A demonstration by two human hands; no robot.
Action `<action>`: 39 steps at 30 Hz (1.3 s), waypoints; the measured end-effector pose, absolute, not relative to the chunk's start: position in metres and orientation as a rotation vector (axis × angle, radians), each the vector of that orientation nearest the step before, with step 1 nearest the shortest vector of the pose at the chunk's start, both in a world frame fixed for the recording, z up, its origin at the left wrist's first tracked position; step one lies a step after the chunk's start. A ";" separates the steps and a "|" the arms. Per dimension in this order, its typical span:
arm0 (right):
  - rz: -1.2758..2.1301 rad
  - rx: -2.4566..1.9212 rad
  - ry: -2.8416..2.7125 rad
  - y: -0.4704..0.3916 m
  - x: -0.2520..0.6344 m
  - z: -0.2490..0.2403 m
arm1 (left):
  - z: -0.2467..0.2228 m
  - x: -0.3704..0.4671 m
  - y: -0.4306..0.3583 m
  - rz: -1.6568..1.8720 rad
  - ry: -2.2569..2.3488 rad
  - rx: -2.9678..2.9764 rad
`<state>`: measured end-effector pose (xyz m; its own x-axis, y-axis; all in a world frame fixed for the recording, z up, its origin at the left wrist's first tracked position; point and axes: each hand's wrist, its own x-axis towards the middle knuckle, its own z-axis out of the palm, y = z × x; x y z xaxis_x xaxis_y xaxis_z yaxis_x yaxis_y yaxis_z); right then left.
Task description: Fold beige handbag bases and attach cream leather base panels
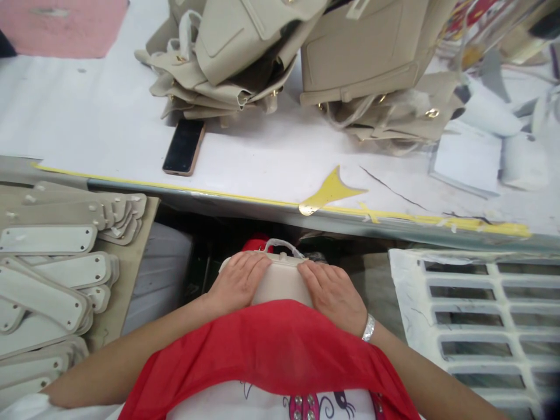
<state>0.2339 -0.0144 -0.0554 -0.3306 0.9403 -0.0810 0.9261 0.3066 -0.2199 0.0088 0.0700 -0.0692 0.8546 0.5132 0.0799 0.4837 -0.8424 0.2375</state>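
A beige handbag (283, 281) stands at my lap, its top and small plastic-wrapped handle (284, 242) facing away from me. My left hand (240, 279) rests over its left top edge, fingers close together and gripping it. On the opposite edge, my right hand (331, 290) grips the handbag in the same way, a silvery band round its wrist. Both thumbs are hard to make out. The bag's lower part is hidden behind my red apron (280, 344).
Beige bags (227, 76) are heaped on the white table (109, 128), with more bags (367, 70) to their right. A phone (184, 147) and a yellow piece (330, 191) lie near its edge. Strap pieces (48, 286) pile up at left; a white slatted rack (472, 303) stands at right.
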 end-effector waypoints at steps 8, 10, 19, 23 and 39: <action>0.457 -1.954 -2.316 -0.008 0.228 -0.049 | -0.066 0.012 0.071 0.143 0.786 2.736; 0.484 -2.023 -2.285 -0.006 0.225 -0.046 | -0.065 0.011 0.072 0.126 0.789 2.707; 0.606 -2.085 -2.256 0.004 0.225 -0.042 | -0.053 0.018 0.077 0.052 0.840 2.546; 0.713 -2.065 -2.216 0.005 0.228 -0.041 | -0.047 0.030 0.087 0.004 0.779 2.461; 0.858 -1.610 -2.283 0.016 0.227 -0.046 | -0.048 0.041 0.110 0.136 0.426 2.197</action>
<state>0.2271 0.0164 -0.0465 -0.3764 0.9143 -0.1496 0.7867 0.2301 -0.5728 0.0405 0.1099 -0.0481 0.9354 0.3497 -0.0527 0.2548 -0.5630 0.7862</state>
